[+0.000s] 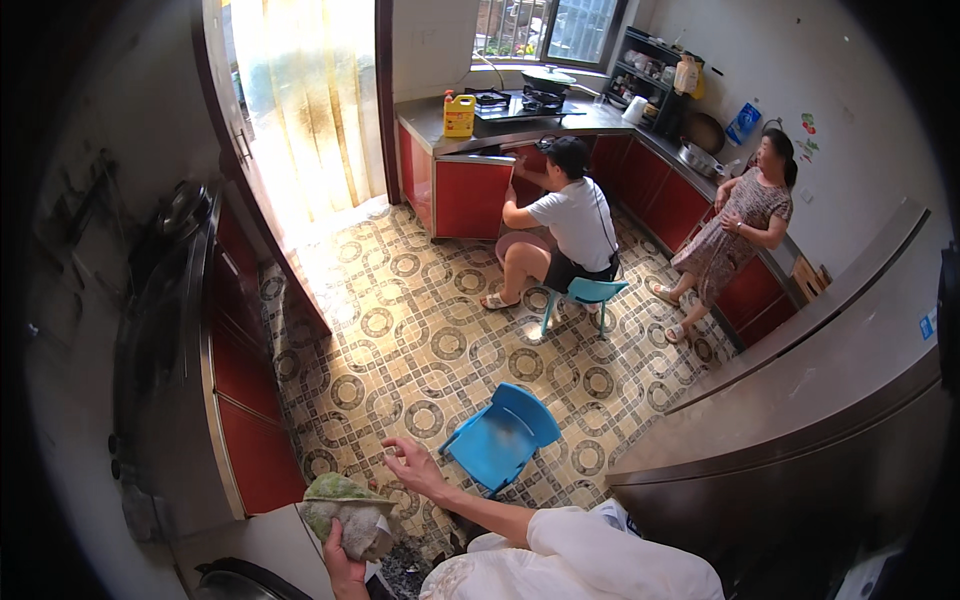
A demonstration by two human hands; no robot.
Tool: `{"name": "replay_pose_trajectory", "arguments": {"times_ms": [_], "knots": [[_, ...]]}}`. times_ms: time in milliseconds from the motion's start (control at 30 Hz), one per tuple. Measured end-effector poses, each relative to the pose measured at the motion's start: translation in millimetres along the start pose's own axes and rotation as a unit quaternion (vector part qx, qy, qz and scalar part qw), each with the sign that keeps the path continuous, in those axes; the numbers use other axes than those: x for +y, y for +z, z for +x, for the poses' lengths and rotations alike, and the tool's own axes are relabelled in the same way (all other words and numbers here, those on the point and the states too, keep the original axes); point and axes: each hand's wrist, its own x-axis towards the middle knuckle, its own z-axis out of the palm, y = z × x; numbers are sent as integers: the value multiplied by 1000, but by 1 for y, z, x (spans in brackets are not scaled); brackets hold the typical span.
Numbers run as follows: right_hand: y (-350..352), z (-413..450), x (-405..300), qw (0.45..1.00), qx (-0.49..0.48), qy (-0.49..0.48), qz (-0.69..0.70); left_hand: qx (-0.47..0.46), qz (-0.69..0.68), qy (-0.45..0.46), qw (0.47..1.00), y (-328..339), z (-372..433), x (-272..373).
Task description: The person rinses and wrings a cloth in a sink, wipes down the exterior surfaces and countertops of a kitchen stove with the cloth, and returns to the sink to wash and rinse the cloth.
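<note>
My left hand [343,559], at the bottom left, grips a folded cloth [351,517], green and grey and somewhat fuzzy, with a small white tag. Beside it is the edge of a white surface [262,551], on which a dark pan [240,583] is partly in view. My right hand [412,465] reaches out over the patterned floor [450,343], fingers apart and bent, holding nothing. Just right of that hand stands a small blue plastic chair [499,442]; the hand appears apart from it.
A person [585,217] sits on a teal chair [592,289] at an open red cabinet door [472,199], near a pink basin [517,244]. Another person [739,217] stands by the right counter. A gas stove [525,101] and yellow jug [459,116] stand on the far counter. Red cabinets [255,450] line the left.
</note>
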Motion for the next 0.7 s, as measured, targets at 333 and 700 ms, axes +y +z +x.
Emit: {"name": "replay_pose_trajectory", "arguments": {"times_ms": [333, 700], "knots": [[119, -85, -36, 976, -172, -3, 133, 112, 128, 254, 952, -16, -47, -48], [150, -141, -26, 969, -202, -86, 111, 103, -123, 154, 975, -45, -116, -52]]}}
